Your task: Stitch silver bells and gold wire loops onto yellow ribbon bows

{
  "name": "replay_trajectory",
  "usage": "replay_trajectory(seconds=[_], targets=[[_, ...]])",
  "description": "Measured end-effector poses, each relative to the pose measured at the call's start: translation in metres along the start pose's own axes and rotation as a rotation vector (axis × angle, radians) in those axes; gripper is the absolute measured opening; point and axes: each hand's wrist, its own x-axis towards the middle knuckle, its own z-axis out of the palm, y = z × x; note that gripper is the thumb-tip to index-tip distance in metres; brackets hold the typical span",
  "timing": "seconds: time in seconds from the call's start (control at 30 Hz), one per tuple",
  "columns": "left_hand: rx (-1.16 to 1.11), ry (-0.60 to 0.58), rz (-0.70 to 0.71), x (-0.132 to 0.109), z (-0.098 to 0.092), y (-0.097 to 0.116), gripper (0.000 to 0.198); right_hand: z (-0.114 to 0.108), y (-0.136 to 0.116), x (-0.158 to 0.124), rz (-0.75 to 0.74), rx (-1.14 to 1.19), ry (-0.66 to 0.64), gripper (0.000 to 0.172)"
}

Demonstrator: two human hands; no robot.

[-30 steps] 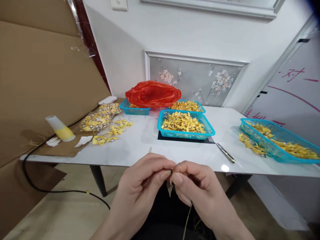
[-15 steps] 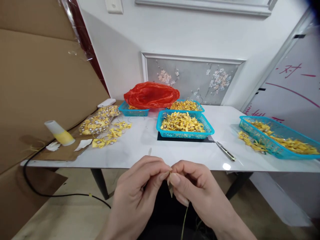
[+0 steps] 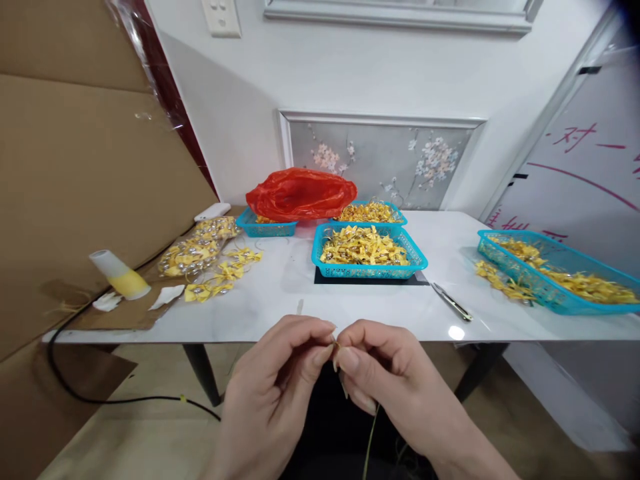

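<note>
White bench (image 3: 270, 280) crosses mid-frame. Lower centre: right hand (image 3: 395, 373), fingers clamped on thin cord (image 3: 369, 440), tail hanging below; left hand (image 3: 280, 380) just beside, grip unclear. Probably best: pinch near fingertips, cord lightly taut.

Small piece (image 3: 337, 345) between the fingers (image 3: 350, 361), mostly hidden, its shape unclear.

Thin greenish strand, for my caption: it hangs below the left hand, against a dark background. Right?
The hand is wrong: the head view shows the thin greenish strand hanging below the right hand, not the left hand; the dark background is correct.
</note>
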Motion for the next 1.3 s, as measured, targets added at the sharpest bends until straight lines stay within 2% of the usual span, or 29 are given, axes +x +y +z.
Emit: replay_trajectory(seconds=[0.23, 0.53, 0.67, 0.87, 1.3], targets=[[0.016, -0.017, 0.096, 0.0010, -0.0016, -0.0028, 0.026, 0.0000, 0.0035, -0.0001, 0.017, -0.006, 0.004, 0.038], [0.061, 0.030, 0.047, -0.0039, 0.0003, -0.0053, 0.024, -0.0009, 0.0079, 0.0035, 0.029, 0.150, -0.011, 0.031], [0.002, -0.005, 0.033, -0.0031, -0.0011, -0.0086, 0.032, -0.0011, 0.0078, 0.0033, 0.025, 0.146, -0.027, 0.031], [0.056, -0.020, 0.174, 0.0044, -0.0020, -0.0064, 0.031, -0.0001, 0.0083, 0.0042, 0.067, 0.197, -0.027, 0.035], [0.073, -0.001, 0.070, -0.0016, 0.0019, -0.0083, 0.026, 0.0019, 0.0082, 0.0074, 0.050, 0.212, -0.049, 0.034]])
